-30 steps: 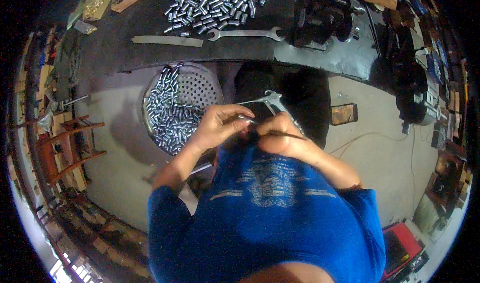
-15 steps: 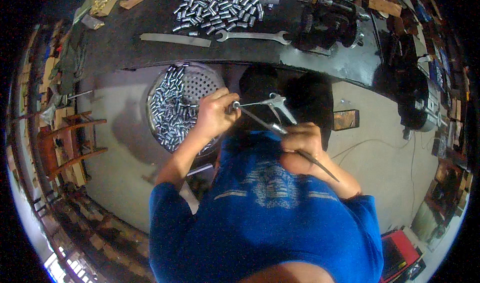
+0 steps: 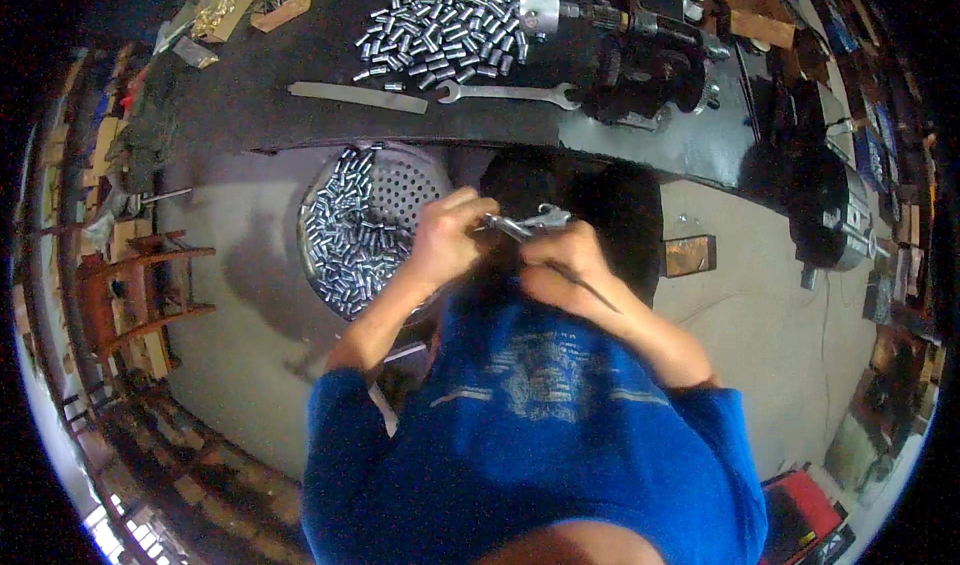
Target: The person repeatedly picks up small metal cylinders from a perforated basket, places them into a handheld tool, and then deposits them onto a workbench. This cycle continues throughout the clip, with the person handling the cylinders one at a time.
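Observation:
In front of my torso, my left hand (image 3: 455,237) is closed in a pinch around a small shiny metal sleeve (image 3: 488,222), mostly hidden by the fingers. Close on its right, my right hand (image 3: 565,270) is wrapped around a slim metal rod tool (image 3: 513,228), whose dark pointed tail comes out below toward the wrist. The rod's front end reaches the sleeve. A silver air blow gun (image 3: 550,217) shows just above the right fingers; whether they also grip it cannot be made out. Below the left forearm, a round perforated metal basin (image 3: 415,177) holds many similar sleeves (image 3: 345,235).
Across the dark workbench (image 3: 250,95) lie a pile of sleeves (image 3: 440,35), a flat metal strip (image 3: 360,97) and an open-ended wrench (image 3: 510,93). A machine with a chuck (image 3: 540,10) stands behind. A wooden chair (image 3: 150,285) is at left, a small tray (image 3: 690,256) on the floor at right.
My right hand has moved up and left, bringing the rod tool and blow gun nearer my left hand. My left hand has shifted slightly right and down.

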